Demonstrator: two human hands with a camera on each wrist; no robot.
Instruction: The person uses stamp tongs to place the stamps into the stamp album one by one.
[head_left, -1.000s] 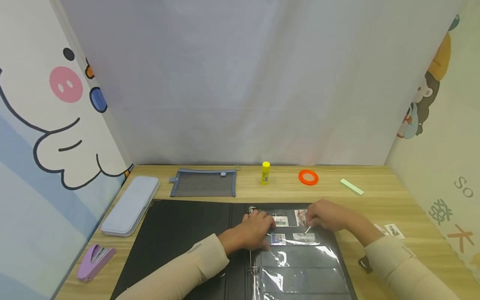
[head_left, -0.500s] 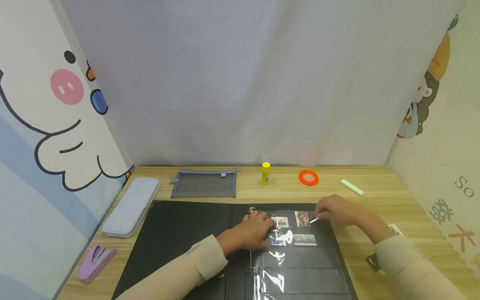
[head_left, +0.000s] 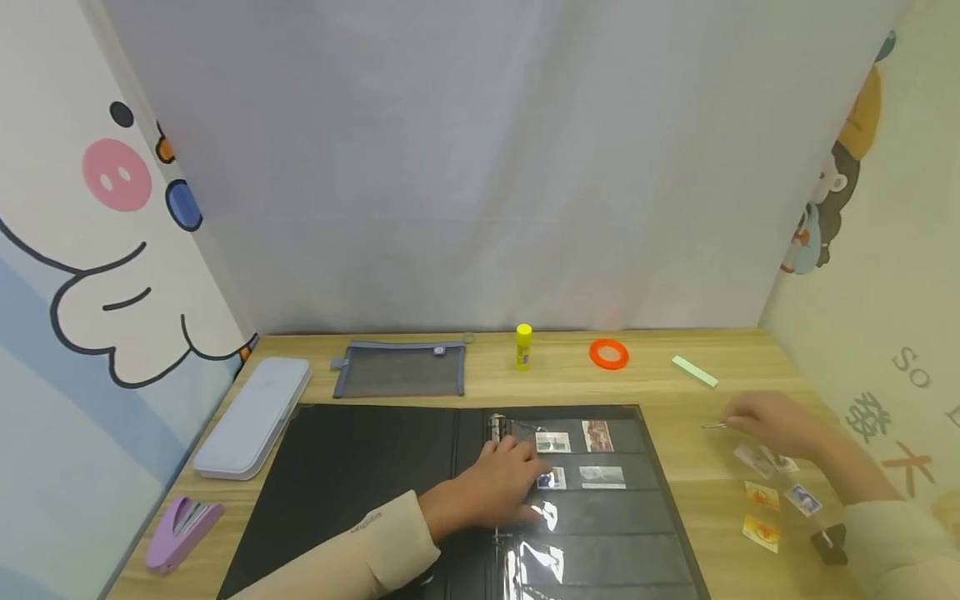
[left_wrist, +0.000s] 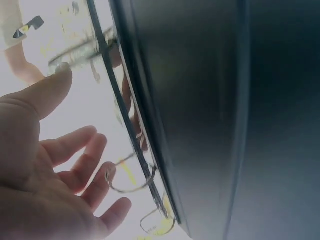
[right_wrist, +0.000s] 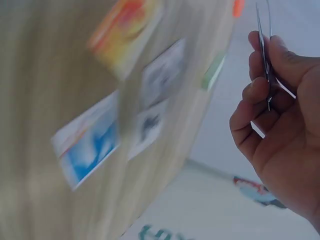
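Note:
An open black ring binder (head_left: 375, 483) lies on the table, its right side holding a clear pocket page (head_left: 600, 558). Several stamps sit in the top two rows, among them a reddish-brown stamp (head_left: 597, 436) and a grey stamp (head_left: 602, 477). My left hand (head_left: 495, 486) rests on the page's inner edge by the metal rings (left_wrist: 131, 180), fingers loosely extended, partly covering one stamp. Right of the binder, my right hand (head_left: 772, 423) pinches metal tweezers (right_wrist: 263, 45); their tips are apart with nothing between them. Beneath and beside that hand lie loose stamps, including a blue stamp (head_left: 804, 499) and an orange-yellow stamp (head_left: 761, 532).
Along the back are a mesh zip pouch (head_left: 401, 371), a yellow glue stick (head_left: 523, 348), an orange tape ring (head_left: 608, 354) and a pale green strip (head_left: 694, 371). At left stand a white case (head_left: 253, 417) and a purple stapler (head_left: 182, 533). A small dark object (head_left: 828, 546) lies front right.
My right hand has moved right with the tweezers, off the page's top row to above the loose stamps. The reddish-brown stamp now shows fully in its pocket. My left hand stays on the page.

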